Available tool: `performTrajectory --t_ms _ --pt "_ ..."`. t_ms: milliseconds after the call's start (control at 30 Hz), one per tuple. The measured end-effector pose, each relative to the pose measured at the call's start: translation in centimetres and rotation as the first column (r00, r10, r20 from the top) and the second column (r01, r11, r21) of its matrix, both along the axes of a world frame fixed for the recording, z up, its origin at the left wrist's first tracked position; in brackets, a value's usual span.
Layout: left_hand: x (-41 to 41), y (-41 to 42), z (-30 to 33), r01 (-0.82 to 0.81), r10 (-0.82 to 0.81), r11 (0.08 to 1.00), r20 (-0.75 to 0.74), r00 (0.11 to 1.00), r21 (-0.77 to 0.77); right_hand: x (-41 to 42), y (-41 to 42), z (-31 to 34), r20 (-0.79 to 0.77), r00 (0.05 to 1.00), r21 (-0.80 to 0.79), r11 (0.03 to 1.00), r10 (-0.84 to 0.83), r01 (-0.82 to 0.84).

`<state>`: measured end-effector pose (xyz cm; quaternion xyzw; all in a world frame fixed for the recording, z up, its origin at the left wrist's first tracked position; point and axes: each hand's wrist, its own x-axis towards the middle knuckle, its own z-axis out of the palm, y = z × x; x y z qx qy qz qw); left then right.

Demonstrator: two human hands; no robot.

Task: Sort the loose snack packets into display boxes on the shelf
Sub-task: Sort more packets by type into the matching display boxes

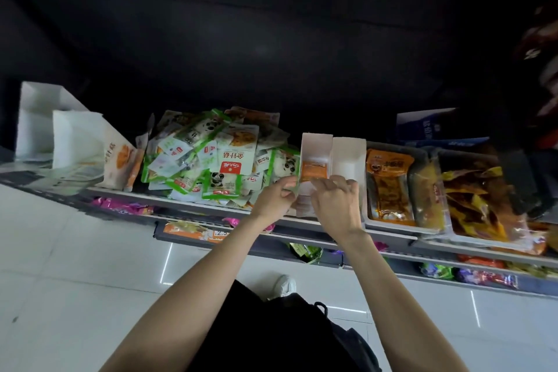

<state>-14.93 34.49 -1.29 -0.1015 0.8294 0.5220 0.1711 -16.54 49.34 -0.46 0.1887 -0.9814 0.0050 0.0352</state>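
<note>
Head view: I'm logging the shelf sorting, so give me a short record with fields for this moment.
pile: loose packets heaped on the shelf, left of the boxes
box: white, open, one orange packet inside
second box: white, just right of it
left hand: grips the box's left wall
right hand: at the box's front, fingers curled; grip unclear

Bare forearms, dark clothes, one pale shoe

Both arms are uncovered to the elbow, with no sleeves showing. Below them hangs black clothing (pixel 271 338), with what may be a drawstring or strap, and a white sneaker (pixel 283 286).
</note>
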Motion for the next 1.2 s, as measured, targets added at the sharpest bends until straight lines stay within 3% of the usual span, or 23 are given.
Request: performTrajectory --t_ms 67,167,300,400,500,600,700,800,933,1000,1067,1133,1200 --pt "0.6 -1.4 0.5 -0.145 0.136 0.987 -0.116 0.984 -0.075 0.5 -1.1 0.7 -0.04 0.999 -0.211 0.977 -0.014 0.005" --pt "2.5 -5.5 1.1 -0.46 0.395 0.878 -0.347 0.851 -0.13 1.4 -5.7 1.7 0.027 0.996 -0.515 0.855 0.081 -0.055" --pt "5.5 -14.7 0.2 -0.693 0.514 0.694 -0.54 0.667 -0.195 1.9 -14.1 1.0 0.124 0.95 -0.573 0.802 0.287 -0.167" --pt "6.9 -21.6 -1.0 -0.72 0.513 0.62 -0.534 0.672 -0.312 1.9 -19.7 -0.4 0.209 0.906 -0.605 0.776 0.368 -0.176" --pt "6.9 -25.9 -2.2 -0.624 0.436 0.633 -0.455 0.777 -0.459 1.5 -24.4 -1.6 0.266 0.877 -0.511 0.83 0.401 -0.224" --pt "6.2 -28.4 -3.4 -0.463 0.302 0.686 -0.359 0.883 -0.561 0.8 -27.7 -2.3 0.351 0.866 -0.22 0.93 0.357 -0.294" --pt "5.2 -29.7 -4.2 -0.355 0.26 0.728 -0.243 0.935 -0.586 0.3 -29.5 -2.8 0.419 0.861 0.021 0.945 0.288 -0.326" --pt "4.6 -30.0 -4.8 -0.275 0.247 0.73 -0.133 0.96 -0.626 0.2 -30.0 -3.2 0.49 0.836 0.096 0.938 0.247 -0.333" --pt "5.1 -30.5 -4.9 -0.343 0.276 0.683 -0.207 0.938 -0.644 0.2 -29.9 -3.3 0.479 0.847 0.108 0.941 0.232 -0.319" --pt "5.7 -30.1 -3.3 -0.395 0.34 0.675 -0.213 0.916 -0.624 0.2 -30.0 -3.1 0.473 0.854 0.03 0.964 0.218 -0.263" --pt "6.5 -29.5 -1.2 -0.477 0.36 0.669 -0.313 0.879 -0.57 0.4 -29.9 -2.4 0.448 0.866 -0.202 0.969 0.221 -0.142" --pt "7.1 -28.6 0.4 -0.565 0.4 0.724 -0.425 0.812 -0.397 0.8 -29.5 -0.7 0.424 0.879 -0.515 0.856 0.218 0.036" --pt "7.3 -27.8 1.5 -0.563 0.459 0.81 -0.42 0.783 -0.164 0.9 -28.4 1.5 0.446 0.87 -0.71 0.675 0.21 0.201"
